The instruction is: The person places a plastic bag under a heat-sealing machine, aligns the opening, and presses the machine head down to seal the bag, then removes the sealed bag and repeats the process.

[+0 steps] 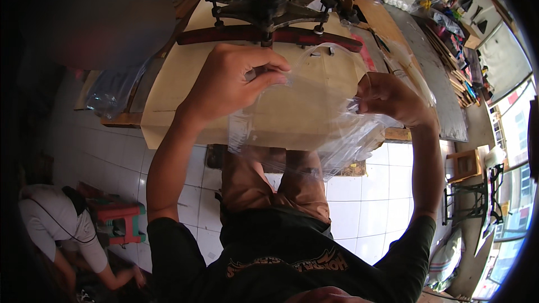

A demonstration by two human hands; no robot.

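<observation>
Between my two hands hangs a clear plastic sheet, see-through and creased, draping over the table's near edge toward my lap. My left hand pinches its upper left part between thumb and fingers. On the other side my right hand is closed on the sheet's right part, with the plastic bunched beneath it. Under the sheet lies a tan board on the work table. Just beyond my hands stands a dark machine head with a long red-brown bar across its bottom.
Folded clear plastic lies at the table's left. Wooden strips and clutter line the right side. Another person bends down at lower left by a red and green stool. A wooden stool stands at right on the tiled floor.
</observation>
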